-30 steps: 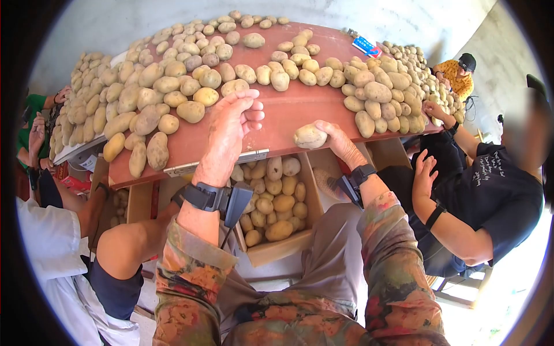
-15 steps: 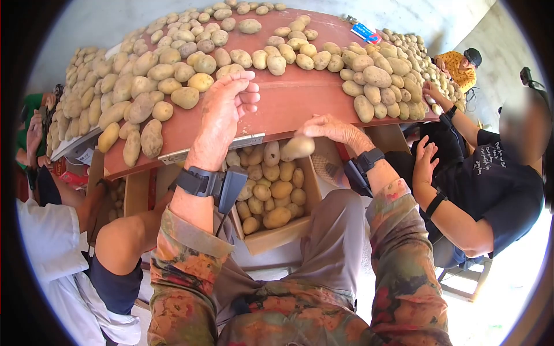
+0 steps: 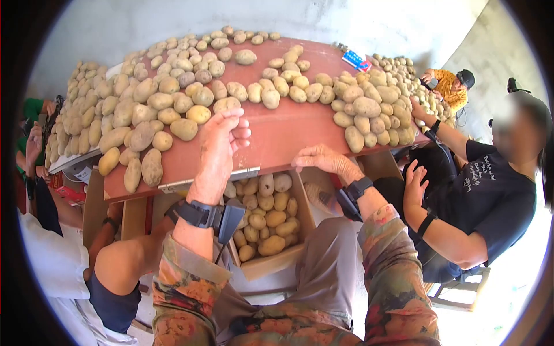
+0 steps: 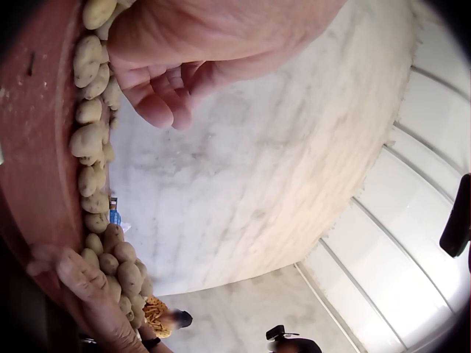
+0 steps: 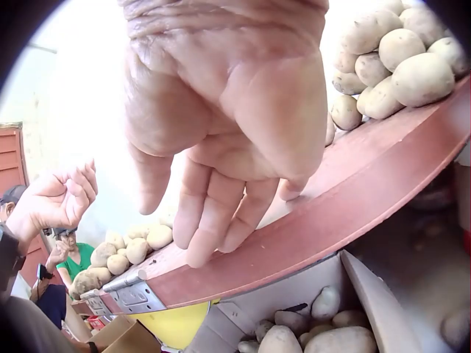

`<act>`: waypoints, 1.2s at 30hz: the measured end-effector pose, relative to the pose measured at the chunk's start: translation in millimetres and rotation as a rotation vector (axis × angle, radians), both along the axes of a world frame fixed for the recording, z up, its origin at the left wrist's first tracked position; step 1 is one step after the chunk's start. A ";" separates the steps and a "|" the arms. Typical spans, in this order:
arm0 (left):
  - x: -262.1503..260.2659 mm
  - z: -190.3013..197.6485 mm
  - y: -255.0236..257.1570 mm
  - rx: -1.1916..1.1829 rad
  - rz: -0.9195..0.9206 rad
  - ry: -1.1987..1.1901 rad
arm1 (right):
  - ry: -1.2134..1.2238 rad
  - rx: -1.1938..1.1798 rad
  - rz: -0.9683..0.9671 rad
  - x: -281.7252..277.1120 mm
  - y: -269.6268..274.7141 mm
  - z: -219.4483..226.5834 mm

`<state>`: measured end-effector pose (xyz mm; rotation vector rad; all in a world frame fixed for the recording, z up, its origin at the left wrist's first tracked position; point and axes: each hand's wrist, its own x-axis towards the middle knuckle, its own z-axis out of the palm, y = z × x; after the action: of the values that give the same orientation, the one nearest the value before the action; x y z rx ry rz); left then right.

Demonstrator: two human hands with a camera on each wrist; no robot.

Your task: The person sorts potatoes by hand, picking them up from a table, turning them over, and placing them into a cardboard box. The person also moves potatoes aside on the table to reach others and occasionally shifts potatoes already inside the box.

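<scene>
My right hand [image 3: 326,161] is held over the near edge of the red-brown table [image 3: 283,132], fingers loosely bent and nothing in them. Its bare palm and fingers [image 5: 213,213] show in the right wrist view. Left of it, my left hand [image 3: 222,135] is raised above the table with relaxed fingers, also holding nothing. Below the table edge, between my hands, stands a cardboard box [image 3: 283,264] holding many potatoes [image 3: 272,246]. On the table, the closest potatoes to my left hand [image 3: 183,129] lie just to its left.
Large potato heaps cover the table's left [image 3: 127,109] and right [image 3: 375,109]. A blue and red packet [image 3: 356,60] lies at the back. Seated close on the right is a person in a black shirt [image 3: 496,190]; another person's bent knee [image 3: 118,259] is at the left. A metal hinge [image 3: 176,185] lines the table edge.
My right hand held a potato at the table edge, then let it go over the box; the hand is now empty. The left hand stays raised in nearly the same place.
</scene>
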<state>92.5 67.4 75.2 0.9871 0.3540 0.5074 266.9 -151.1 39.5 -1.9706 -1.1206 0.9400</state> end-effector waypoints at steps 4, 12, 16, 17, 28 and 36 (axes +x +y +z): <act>2.1 0.0 -2.9 -0.019 0.033 0.011 | 0.207 0.024 -0.144 6.7 2.0 -0.6; 6.4 -1.8 -5.2 -0.062 0.006 -0.022 | -0.371 0.057 -0.308 27.7 28.9 15.3; 8.7 -1.1 -8.4 -0.072 0.006 -0.015 | -0.597 0.093 -0.365 44.3 55.8 7.2; 9.3 -1.2 -8.6 -0.073 0.003 -0.016 | -0.595 0.082 -0.370 48.5 64.2 7.1; 11.6 -2.7 -7.3 -0.081 -0.009 -0.034 | -0.980 0.253 -0.234 56.4 159.3 -0.5; 11.5 -0.2 -3.4 -0.087 0.001 -0.036 | -0.860 -0.039 -0.275 63.4 161.9 -28.9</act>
<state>103.9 64.0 75.0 0.8922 0.3416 0.5056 330.3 10.8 10.5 -2.5554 -1.2005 -0.0754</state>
